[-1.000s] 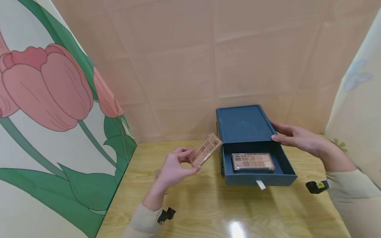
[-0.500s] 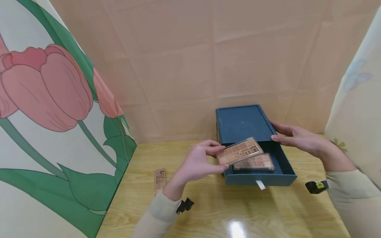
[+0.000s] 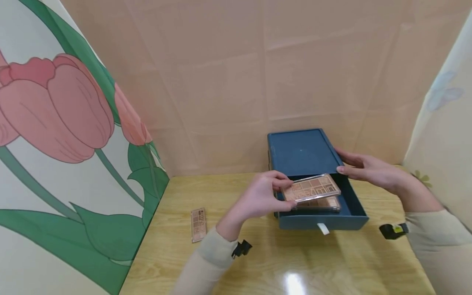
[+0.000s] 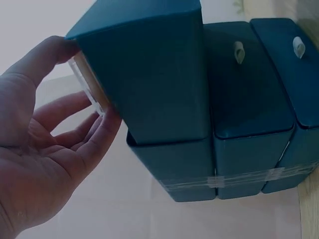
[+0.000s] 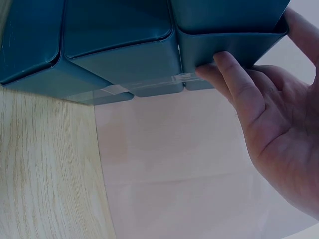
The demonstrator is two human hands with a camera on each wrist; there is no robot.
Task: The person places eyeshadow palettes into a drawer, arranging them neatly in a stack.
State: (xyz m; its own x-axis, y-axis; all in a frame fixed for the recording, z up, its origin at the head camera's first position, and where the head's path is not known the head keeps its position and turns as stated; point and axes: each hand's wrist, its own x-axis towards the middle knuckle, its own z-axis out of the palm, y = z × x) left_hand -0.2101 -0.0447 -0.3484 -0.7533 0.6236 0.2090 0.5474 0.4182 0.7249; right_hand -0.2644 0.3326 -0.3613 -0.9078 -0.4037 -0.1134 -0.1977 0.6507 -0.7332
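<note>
My left hand (image 3: 263, 192) pinches a clear-lidded eyeshadow palette (image 3: 312, 188) by its left end, thumb in front and fingers behind. The palette tilts over the pulled-out top drawer (image 3: 302, 223) of a dark blue drawer box (image 3: 300, 151). Under it, a second palette (image 3: 330, 203) lies in the drawer, partly covered. In the left wrist view, the drawer wall hides most of the held palette (image 4: 89, 82). My right hand (image 3: 372, 172) rests on the box's right side, its thumb at the top edge; straight fingers (image 5: 239, 84) press the side in the right wrist view.
A third palette (image 3: 199, 225) lies on the wooden table (image 3: 236, 262), left of the box. Below the extended drawer are two closed drawers (image 4: 246, 94) with white pull tabs. A pinkish-beige sheet (image 3: 221, 90) hangs behind; a tulip-printed panel (image 3: 55, 106) stands left.
My left hand has carried its palette rightward from beside the box to over the drawer, turning it more level and lowering it. My right hand has kept its place on the box.
</note>
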